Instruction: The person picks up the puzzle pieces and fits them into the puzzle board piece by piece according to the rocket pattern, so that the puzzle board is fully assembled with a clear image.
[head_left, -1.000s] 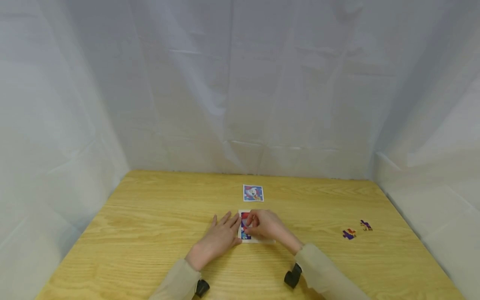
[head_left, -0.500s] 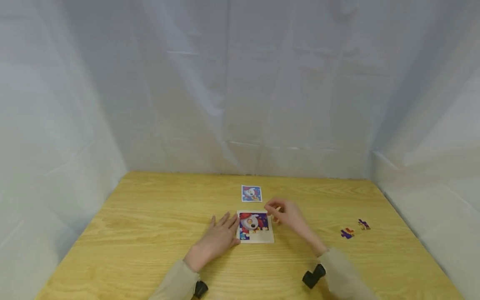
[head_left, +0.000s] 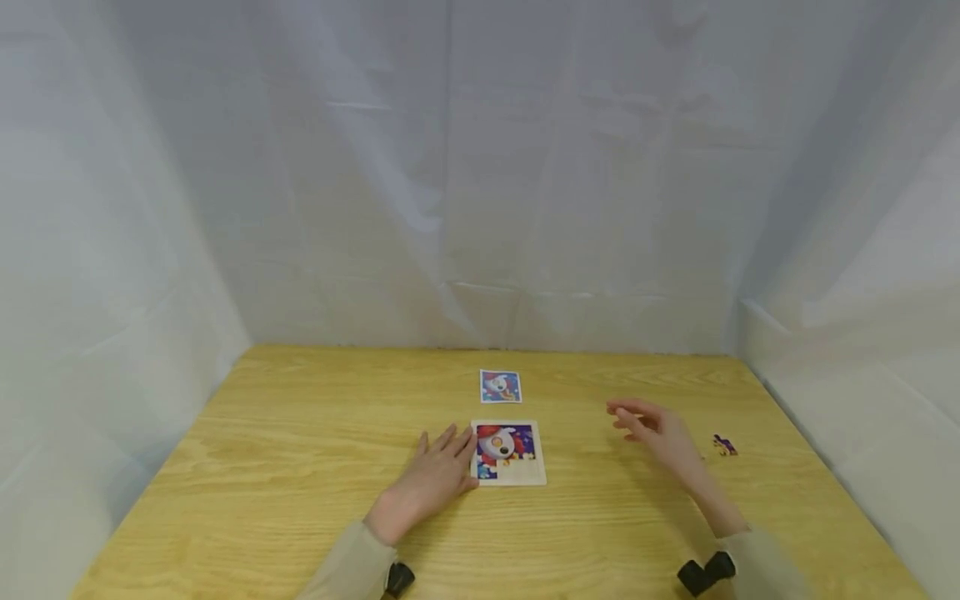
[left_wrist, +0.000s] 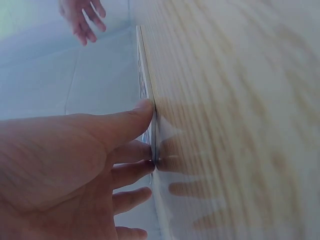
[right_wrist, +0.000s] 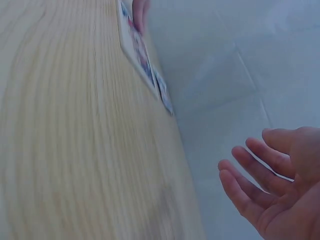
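Puzzle board (head_left: 508,454) at frame centre, partly filled, lower row judged vacant. Board edge steadied by left hand (head_left: 433,482), fingers spread flat. Right hand (head_left: 660,433) empty, fingers relaxed, carried toward loose piece (head_left: 724,446) at right. Next required: piece pinched, fitted.

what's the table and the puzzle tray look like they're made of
Table: looks like light wood or wood-look laminate, with long grain lines and a smooth, faintly shiny surface. Puzzle tray: seems thin pale wood or board, with a bare matte strip below the glossy printed pieces.
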